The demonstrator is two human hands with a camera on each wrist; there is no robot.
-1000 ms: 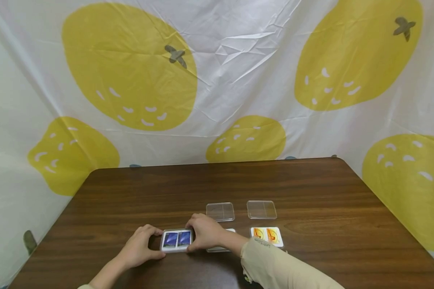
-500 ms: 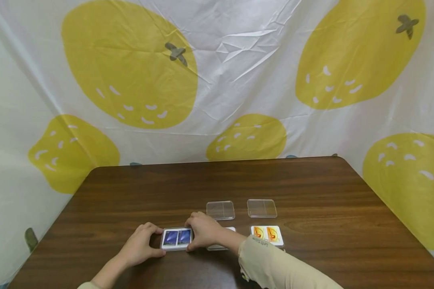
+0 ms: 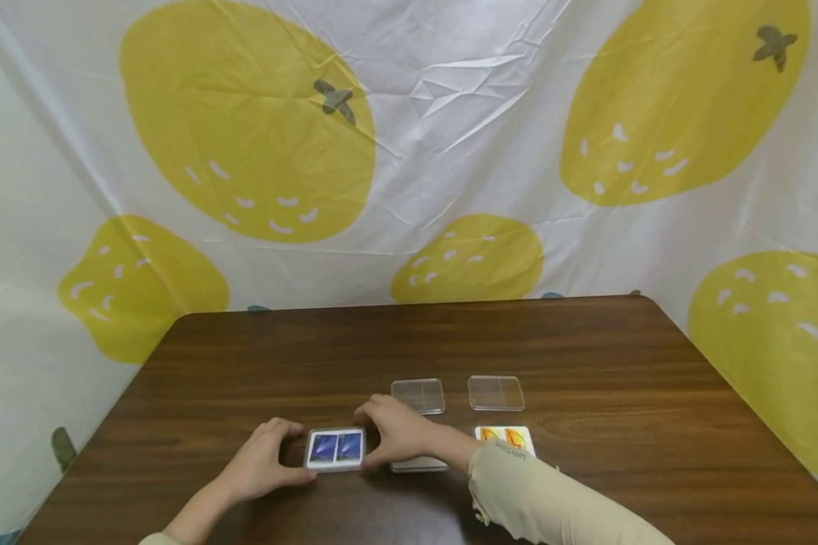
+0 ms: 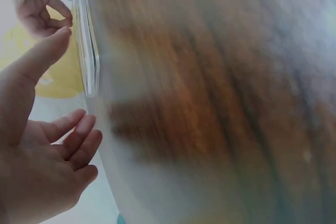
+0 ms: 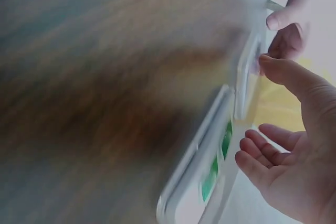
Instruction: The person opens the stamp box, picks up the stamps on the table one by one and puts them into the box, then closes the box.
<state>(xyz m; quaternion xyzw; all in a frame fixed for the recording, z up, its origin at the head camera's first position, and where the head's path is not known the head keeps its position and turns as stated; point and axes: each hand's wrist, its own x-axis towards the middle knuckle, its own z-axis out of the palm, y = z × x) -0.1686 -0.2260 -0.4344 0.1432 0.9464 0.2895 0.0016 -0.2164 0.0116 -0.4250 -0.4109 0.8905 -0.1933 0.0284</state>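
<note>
A clear plastic card case (image 3: 336, 449) with two blue-pictured card decks lies flat on the table, between both hands. At its left edge, the left hand (image 3: 262, 465) has fingers and thumb spread, the thumb close to the near corner. The right hand (image 3: 402, 431) is spread at the right edge, over part of a second case (image 3: 419, 464). In the right wrist view, green pictures show in that second case (image 5: 210, 179), and the right fingers (image 5: 257, 150) are apart from both cases. Whether either thumb touches the blue-pictured case cannot be told.
A third case (image 3: 511, 434) with orange-pictured cards sits to the right, partly behind the right sleeve (image 3: 538, 488). Two clear plastic lids (image 3: 418, 395) lie in a row farther back. A lemon-print cloth (image 3: 450, 166) hangs behind the brown table (image 3: 279, 348).
My right hand has eased slightly right, its fingers loosening from the right edge of the blue-pictured case. The left hand and the case stay nearly where they were.
</note>
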